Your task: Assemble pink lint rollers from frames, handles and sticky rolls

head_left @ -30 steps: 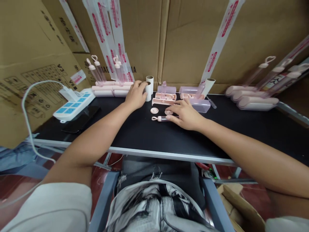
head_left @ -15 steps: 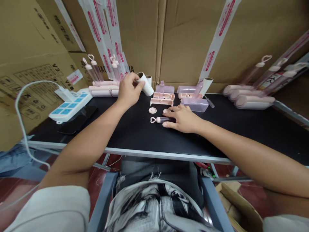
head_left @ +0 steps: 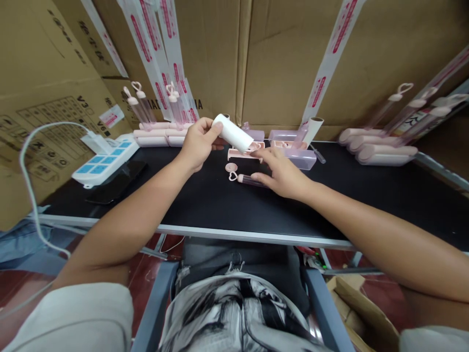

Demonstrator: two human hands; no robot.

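Note:
My left hand grips a white roll near its upper left end, holding it tilted above the black table. Close to the roll's lower right end is my right hand, its fingers bent together; whatever they hold is too small to make out. Its thumb is by a clear tube with a pink heart-shaped loop, whose right end is hidden. A round pink cap lies just above the loop. Behind the hands, an open pink case is partly covered by the roll.
Pink rollers with upright tubes stand at left and right. Clear lilac covers and another white roll are right of centre. A power strip and dark phone lie at left. Cardboard rises behind the table.
My left hand has lifted the white roll and tipped it toward the right. My right hand has risen slightly toward it, and the second pink cap beneath its fingers is out of sight.

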